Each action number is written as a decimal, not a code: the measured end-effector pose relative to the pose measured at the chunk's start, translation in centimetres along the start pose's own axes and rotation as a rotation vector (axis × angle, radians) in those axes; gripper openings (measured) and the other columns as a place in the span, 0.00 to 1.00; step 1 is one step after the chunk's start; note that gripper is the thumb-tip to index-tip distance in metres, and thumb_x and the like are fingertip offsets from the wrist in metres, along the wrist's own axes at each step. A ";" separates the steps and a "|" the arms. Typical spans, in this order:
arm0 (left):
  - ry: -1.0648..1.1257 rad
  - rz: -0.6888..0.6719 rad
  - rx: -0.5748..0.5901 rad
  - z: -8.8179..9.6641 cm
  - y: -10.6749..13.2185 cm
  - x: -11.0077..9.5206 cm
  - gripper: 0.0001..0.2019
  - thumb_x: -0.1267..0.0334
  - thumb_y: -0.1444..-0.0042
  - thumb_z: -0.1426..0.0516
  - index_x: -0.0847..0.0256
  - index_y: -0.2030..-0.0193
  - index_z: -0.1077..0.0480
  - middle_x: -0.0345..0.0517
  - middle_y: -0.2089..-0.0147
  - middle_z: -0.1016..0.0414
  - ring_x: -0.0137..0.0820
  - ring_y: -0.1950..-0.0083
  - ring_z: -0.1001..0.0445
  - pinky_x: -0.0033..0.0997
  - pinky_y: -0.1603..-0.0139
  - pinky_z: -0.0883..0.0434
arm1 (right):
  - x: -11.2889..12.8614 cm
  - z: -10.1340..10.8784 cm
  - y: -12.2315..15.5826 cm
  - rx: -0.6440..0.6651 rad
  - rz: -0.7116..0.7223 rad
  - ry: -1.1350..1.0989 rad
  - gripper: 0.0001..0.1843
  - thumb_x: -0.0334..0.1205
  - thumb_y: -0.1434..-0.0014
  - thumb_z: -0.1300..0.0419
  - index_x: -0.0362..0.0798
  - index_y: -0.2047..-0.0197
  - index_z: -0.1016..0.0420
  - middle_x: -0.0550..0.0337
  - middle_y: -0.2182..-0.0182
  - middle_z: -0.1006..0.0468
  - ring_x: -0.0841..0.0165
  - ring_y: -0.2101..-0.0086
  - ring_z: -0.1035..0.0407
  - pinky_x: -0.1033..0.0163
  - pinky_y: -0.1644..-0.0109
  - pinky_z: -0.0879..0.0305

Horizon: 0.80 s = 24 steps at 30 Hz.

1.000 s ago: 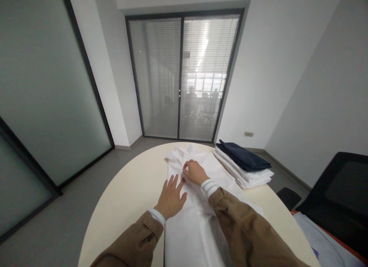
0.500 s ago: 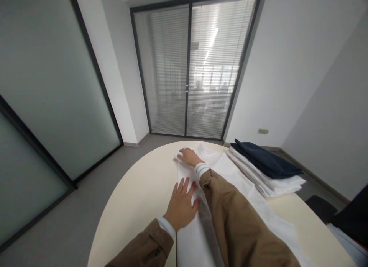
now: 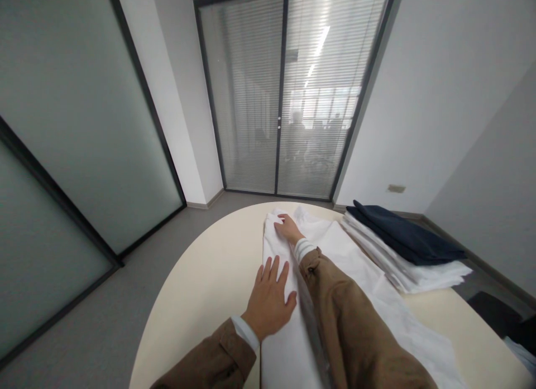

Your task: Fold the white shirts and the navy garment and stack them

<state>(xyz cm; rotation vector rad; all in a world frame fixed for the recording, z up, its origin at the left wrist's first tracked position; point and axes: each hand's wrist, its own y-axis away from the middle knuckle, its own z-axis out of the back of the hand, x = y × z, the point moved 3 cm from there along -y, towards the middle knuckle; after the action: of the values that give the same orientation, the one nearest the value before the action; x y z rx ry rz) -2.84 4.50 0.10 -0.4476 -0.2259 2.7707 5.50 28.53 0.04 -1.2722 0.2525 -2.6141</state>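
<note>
A long white garment [image 3: 360, 283] lies stretched along the round cream table [image 3: 209, 277]. My left hand [image 3: 271, 299] rests flat on the garment's left edge, fingers together and stretched out. My right hand [image 3: 287, 228] reaches to the far end of the garment and presses down on its folded left edge, fingers laid on the cloth. Both arms wear brown sleeves with white cuffs.
A stack of folded white cloths [image 3: 414, 269] topped by a folded dark blue cloth [image 3: 402, 238] sits at the table's right. Glass doors with blinds [image 3: 288, 93] stand beyond the table. A dark chair [image 3: 498, 311] is at the lower right.
My right hand has slid away from me along the garment's left edge to its far end. My left hand stays flat on the cloth. The camera has tilted and moved closer.
</note>
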 end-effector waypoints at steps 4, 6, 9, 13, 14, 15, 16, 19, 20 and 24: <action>0.003 0.005 0.005 0.3 0.0 -0.1 0.33 0.47 0.35 0.55 0.57 0.27 0.54 0.49 0.24 0.60 0.45 0.24 0.65 0.53 0.28 0.55 | 0.1 0.5 1.1 0.002 0.003 0.068 0.27 0.27 0.47 0.47 0.47 0.44 0.30 0.51 0.50 0.24 0.63 0.49 0.31 0.59 0.41 0.39; 0.004 0.009 0.011 0.4 -0.1 -0.2 0.33 0.47 0.35 0.55 0.56 0.27 0.52 0.49 0.24 0.59 0.45 0.24 0.64 0.53 0.28 0.56 | 0.8 0.7 1.3 0.009 0.006 0.091 0.25 0.30 0.44 0.47 0.47 0.43 0.30 0.50 0.51 0.23 0.62 0.50 0.30 0.58 0.42 0.39; 0.004 -0.001 0.017 0.4 0.0 -0.1 0.32 0.47 0.35 0.54 0.56 0.27 0.51 0.50 0.24 0.58 0.44 0.24 0.64 0.52 0.27 0.57 | 2.1 0.5 0.9 0.009 0.003 0.119 0.24 0.44 0.40 0.44 0.46 0.43 0.30 0.47 0.53 0.22 0.57 0.51 0.29 0.55 0.43 0.38; 0.014 -0.043 0.041 0.4 0.3 -0.2 0.33 0.49 0.36 0.53 0.59 0.27 0.51 0.53 0.24 0.59 0.43 0.24 0.64 0.50 0.27 0.57 | 3.4 0.2 -0.5 0.000 -0.001 0.175 0.24 0.53 0.42 0.42 0.43 0.50 0.25 0.41 0.52 0.23 0.53 0.50 0.31 0.52 0.44 0.40; 0.015 -0.051 0.050 0.4 0.3 -0.2 0.33 0.49 0.36 0.53 0.59 0.27 0.52 0.53 0.24 0.60 0.43 0.24 0.64 0.50 0.27 0.57 | 3.6 0.1 -0.9 0.007 0.002 0.173 0.21 0.51 0.41 0.43 0.43 0.53 0.24 0.41 0.53 0.22 0.54 0.51 0.30 0.52 0.45 0.39; 0.015 -0.056 0.056 0.4 0.4 -0.2 0.33 0.49 0.36 0.54 0.59 0.27 0.53 0.54 0.24 0.61 0.44 0.24 0.65 0.50 0.27 0.57 | 3.7 0.0 -1.3 0.016 0.012 0.161 0.19 0.49 0.40 0.44 0.43 0.54 0.24 0.43 0.54 0.22 0.56 0.52 0.29 0.54 0.46 0.38; 0.014 -0.057 0.058 0.5 0.4 -0.2 0.34 0.49 0.36 0.54 0.60 0.27 0.54 0.54 0.24 0.62 0.44 0.24 0.66 0.51 0.27 0.57 | 3.7 -0.1 -1.7 0.020 0.030 0.144 0.17 0.46 0.38 0.46 0.44 0.54 0.25 0.45 0.55 0.21 0.58 0.53 0.29 0.56 0.46 0.38; 0.013 -0.053 0.053 0.4 0.4 -0.3 0.34 0.48 0.36 0.54 0.59 0.27 0.54 0.54 0.24 0.65 0.46 0.24 0.69 0.52 0.28 0.56 | 3.6 -0.2 -2.0 0.010 0.079 0.105 0.17 0.40 0.34 0.53 0.46 0.50 0.28 0.52 0.53 0.22 0.64 0.54 0.29 0.60 0.47 0.37; 0.014 -0.048 0.049 0.4 0.5 -0.3 0.34 0.47 0.36 0.54 0.59 0.27 0.54 0.54 0.24 0.65 0.47 0.24 0.70 0.53 0.28 0.56 | 3.5 -0.2 -1.9 0.006 0.087 0.100 0.17 0.39 0.34 0.54 0.47 0.48 0.29 0.53 0.52 0.23 0.65 0.53 0.30 0.60 0.46 0.37; 0.008 -0.024 0.036 0.2 0.4 -0.2 0.34 0.45 0.36 0.54 0.56 0.27 0.53 0.53 0.24 0.63 0.48 0.24 0.69 0.55 0.28 0.57 | 3.6 0.3 0.1 -0.059 0.141 0.151 0.21 0.35 0.36 0.51 0.48 0.40 0.34 0.47 0.41 0.31 0.59 0.43 0.38 0.53 0.40 0.42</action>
<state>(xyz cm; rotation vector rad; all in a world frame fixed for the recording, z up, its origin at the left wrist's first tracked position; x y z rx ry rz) -2.87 4.05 0.23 -0.4438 -0.1788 2.7442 3.63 27.46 2.90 -1.0348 0.4313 -2.6004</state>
